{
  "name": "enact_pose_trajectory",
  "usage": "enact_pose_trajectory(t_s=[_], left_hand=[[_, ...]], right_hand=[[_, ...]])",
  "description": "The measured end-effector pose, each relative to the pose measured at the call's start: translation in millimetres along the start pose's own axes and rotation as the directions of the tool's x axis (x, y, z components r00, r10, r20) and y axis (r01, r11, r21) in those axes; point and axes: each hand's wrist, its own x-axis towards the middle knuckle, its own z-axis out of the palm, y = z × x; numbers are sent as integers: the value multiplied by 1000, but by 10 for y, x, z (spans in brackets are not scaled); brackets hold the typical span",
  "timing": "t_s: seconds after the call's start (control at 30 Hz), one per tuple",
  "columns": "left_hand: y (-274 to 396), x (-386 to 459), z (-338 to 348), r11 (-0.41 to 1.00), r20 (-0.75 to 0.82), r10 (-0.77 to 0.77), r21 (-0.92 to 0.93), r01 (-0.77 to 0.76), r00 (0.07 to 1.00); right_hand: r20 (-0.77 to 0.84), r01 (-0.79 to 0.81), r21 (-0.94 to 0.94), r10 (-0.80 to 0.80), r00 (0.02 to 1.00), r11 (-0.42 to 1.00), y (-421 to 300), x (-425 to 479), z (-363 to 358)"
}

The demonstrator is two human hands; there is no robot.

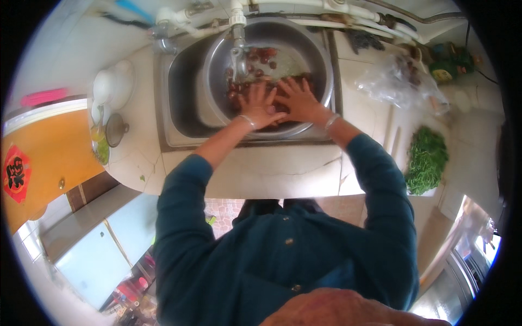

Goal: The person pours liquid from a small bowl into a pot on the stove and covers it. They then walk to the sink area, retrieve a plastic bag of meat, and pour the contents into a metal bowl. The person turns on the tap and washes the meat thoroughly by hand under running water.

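Observation:
A large stainless steel basin rests in the sink, holding water and many small dark red fruits, perhaps jujubes. My left hand lies palm down over the fruits with its fingers spread. Beside it, my right hand is also spread over them, and the two hands come close together near the basin's front side. Fruits under my palms are hidden, and I see none gripped. Over the basin's far left part hangs a metal faucet.
On the counter to the right lie a clear plastic bag with dark contents and a pile of leafy greens. A white jug and a glass lid stand at the left. Pipes run along the back wall.

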Motion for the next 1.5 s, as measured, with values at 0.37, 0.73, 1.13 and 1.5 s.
enact_pose_trajectory(t_s=[0.37, 0.73, 1.13, 1.5], left_hand=[[-316, 92, -196, 981, 147, -163, 130, 144, 976], [-784, 943, -152, 958, -634, 286, 190, -213, 718], [-285, 154, -62, 954, -313, 238, -104, -282, 920], [-524, 239, -200, 971, -39, -63, 230, 71, 997]], right_hand=[[-25, 7, 46, -6, 1000, 999, -220, 253, 119], [-616, -33, 151, 120, 779, 988, 792, 597, -424], [-210, 7, 57, 5, 978, 998, -98, 47, -32], [95, -308, 204, 294, 951, 929, -114, 17, -45]])
